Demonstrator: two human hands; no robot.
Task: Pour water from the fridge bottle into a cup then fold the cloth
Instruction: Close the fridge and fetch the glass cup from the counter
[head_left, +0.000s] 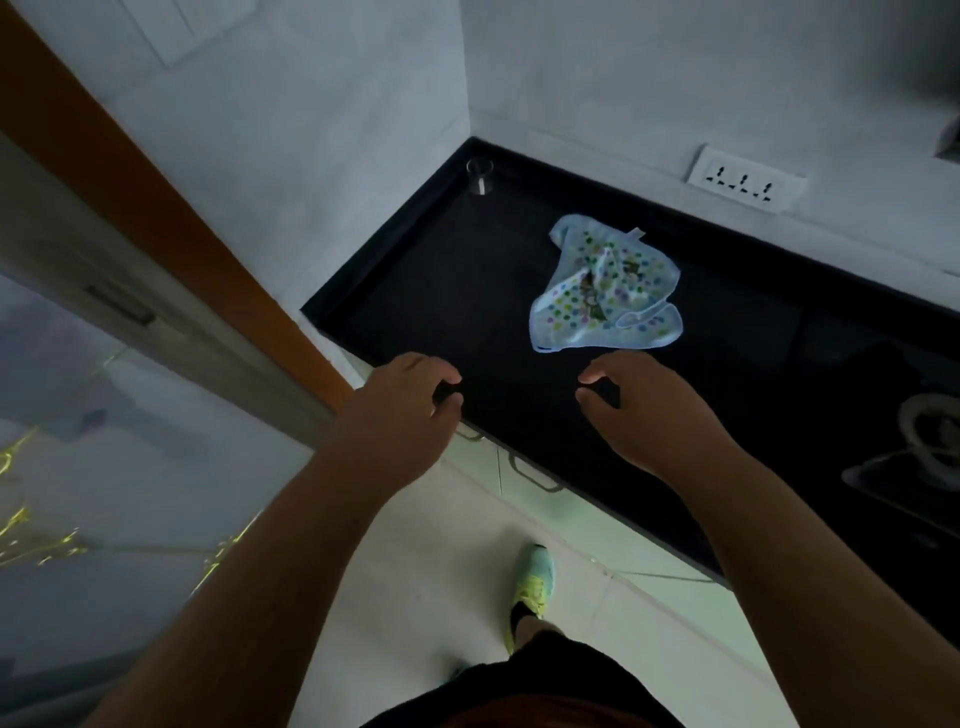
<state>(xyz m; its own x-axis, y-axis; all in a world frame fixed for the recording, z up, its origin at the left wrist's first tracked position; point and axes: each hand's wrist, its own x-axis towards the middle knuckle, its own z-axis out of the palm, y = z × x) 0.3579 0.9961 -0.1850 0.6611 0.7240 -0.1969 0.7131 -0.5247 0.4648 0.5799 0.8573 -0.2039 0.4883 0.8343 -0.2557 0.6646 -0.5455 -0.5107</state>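
- The cloth is seen lying crumpled on the dark counter, just beyond both hands and a little right of the gap between them.
- The right hand is judged the nearer; the left hand sits further to the side, over the counter's front edge.
- Both sets of fingers are loosely curled, and nothing is held.
- The cup stands in the far corner, well apart from the cloth; no bottle is shown.

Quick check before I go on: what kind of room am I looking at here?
Most likely a home kitchen: a dark countertop set into a wall corner, a gas stove burner at its right end, and a multi-socket wall outlet above it. A glass cup and crumpled cloth lie on it.
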